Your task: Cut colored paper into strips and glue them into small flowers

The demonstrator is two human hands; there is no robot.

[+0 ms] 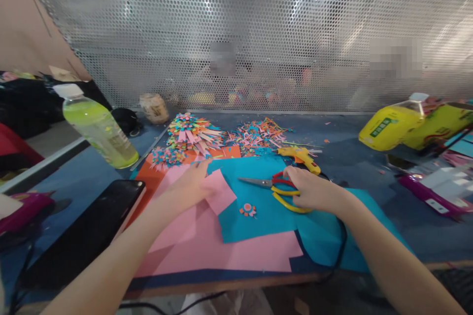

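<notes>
My left hand is closed on a small pink paper piece, held over the sheets. In my right hand are scissors with red and yellow handles; their blades point left and look nearly closed. Beneath the scissors lies a blue paper sheet, on top of a larger pink sheet. A small paper flower rests on the blue sheet between my hands. Just behind my right hand is a yellow glue gun.
Paper strips and finished fringed paper pieces lie at the back. A green drink bottle and a black phone-like slab are on the left. Yellow bottles and a purple tool stand right. A perforated metal panel rises behind.
</notes>
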